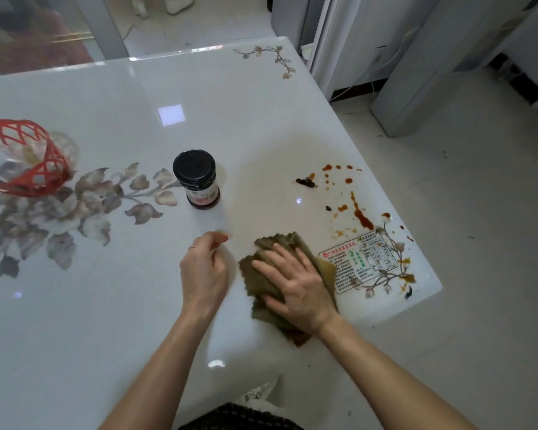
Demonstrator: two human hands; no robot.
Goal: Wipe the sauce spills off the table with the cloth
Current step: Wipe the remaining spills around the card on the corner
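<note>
Pressing flat with spread fingers, the right hand [295, 287] holds the cloth [263, 282] on the table [112, 305], lower centre. Sauce spills [359, 214] dot the right of the frame. The left hand [204, 270] hovers loosely curled, holding nothing.

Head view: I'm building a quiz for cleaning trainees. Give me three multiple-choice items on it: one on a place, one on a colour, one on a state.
1. Where do the sauce spills lie from the cloth?
A. Left of it
B. Nearer the person
C. Beyond it and to the right, by the right edge of the table

2. What colour is the lid of the sauce jar?
A. Red
B. Black
C. White

3. What is the right hand doing?
A. Pressing flat on the cloth, fingers straight
B. Gripping the jar
C. Hanging off the table

Answers: 1 C, the spots run past the cloth toward the right edge. 2 B, the lid shows black from above. 3 A, the palm lies on the cloth with the fingers spread.
</note>
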